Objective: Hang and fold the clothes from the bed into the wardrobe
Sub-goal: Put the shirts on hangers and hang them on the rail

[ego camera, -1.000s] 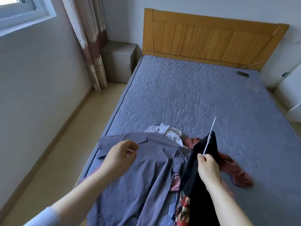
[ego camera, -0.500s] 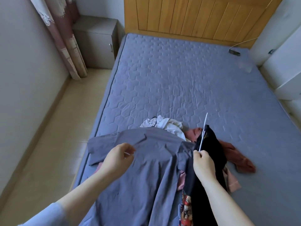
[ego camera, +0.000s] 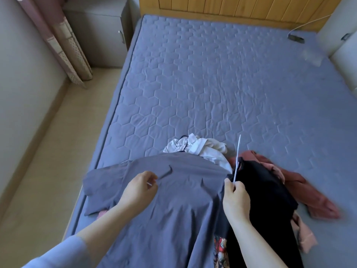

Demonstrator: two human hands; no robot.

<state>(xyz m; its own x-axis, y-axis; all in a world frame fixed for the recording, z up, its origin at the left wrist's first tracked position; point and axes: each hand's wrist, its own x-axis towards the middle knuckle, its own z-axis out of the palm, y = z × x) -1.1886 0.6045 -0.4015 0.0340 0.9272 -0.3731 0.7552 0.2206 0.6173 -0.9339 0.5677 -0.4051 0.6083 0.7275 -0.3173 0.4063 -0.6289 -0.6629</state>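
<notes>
Head view: a bed (ego camera: 222, 84) with a blue-grey mattress cover quilted in hexagons fills most of the room. A wooden headboard (ego camera: 231, 6) stands at its far end, with a grey nightstand (ego camera: 100, 33) and a patterned curtain (ego camera: 71, 47) beside the far left corner. A beige floor (ego camera: 63, 142) runs along the left wall, and a dark cable end (ego camera: 295, 38) lies near the far right edge of the bed. At the near end, a grey-blue shirt (ego camera: 173, 219) is spread over a heap, next to a black garment (ego camera: 266, 192), a crumpled white garment (ego camera: 199, 148) and a reddish-pink garment (ego camera: 311, 192). The left hand (ego camera: 140, 188) rests on the shirt, its curled fingers pinching a small white tip (ego camera: 149, 184). The right hand (ego camera: 236, 198) grips a thin white rod (ego camera: 237, 155) that stands up between the shirt and the black garment.
</notes>
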